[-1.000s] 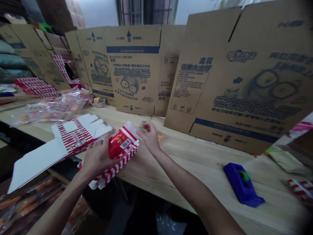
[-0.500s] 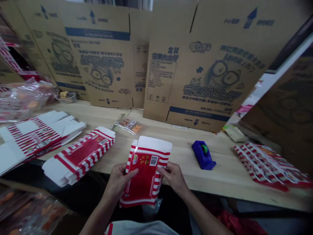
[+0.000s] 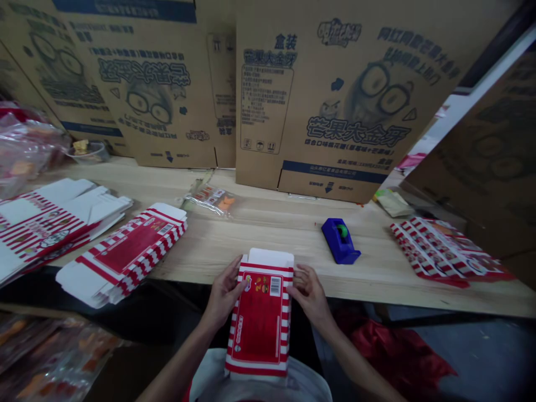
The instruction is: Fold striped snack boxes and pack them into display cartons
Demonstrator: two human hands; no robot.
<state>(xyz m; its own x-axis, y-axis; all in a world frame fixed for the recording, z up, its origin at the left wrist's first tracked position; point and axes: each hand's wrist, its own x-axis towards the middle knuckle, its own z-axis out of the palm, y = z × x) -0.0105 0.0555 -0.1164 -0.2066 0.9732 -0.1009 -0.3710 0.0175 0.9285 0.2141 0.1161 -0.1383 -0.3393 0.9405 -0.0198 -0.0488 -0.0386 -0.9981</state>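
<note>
A red carton [image 3: 258,324] with white-striped sides and a white top flap is held upright between my hands at the table's front edge. My left hand [image 3: 228,293] grips its left side, thumb on the front face near the upper corner. On the other side, my right hand [image 3: 309,293] pinches the upper right edge between thumb and fingers. Left of them lies a stack of flattened cartons [image 3: 134,245] of the same print. A blue tape dispenser [image 3: 340,241] with a green core stands on the table to the right of my right hand.
Large cardboard boxes [image 3: 335,111] wall off the back of the wooden table [image 3: 259,215]. A clear packet [image 3: 213,200] lies mid-table. White-and-red cartons [image 3: 54,223] are at left, striped packages [image 3: 448,251] at right. Bagged goods [image 3: 54,357] sit in a box below left.
The carton has come down and toward my body, turned straighter, and its striped side has opened out. Both hands moved with it; my view has shifted slightly right and down.
</note>
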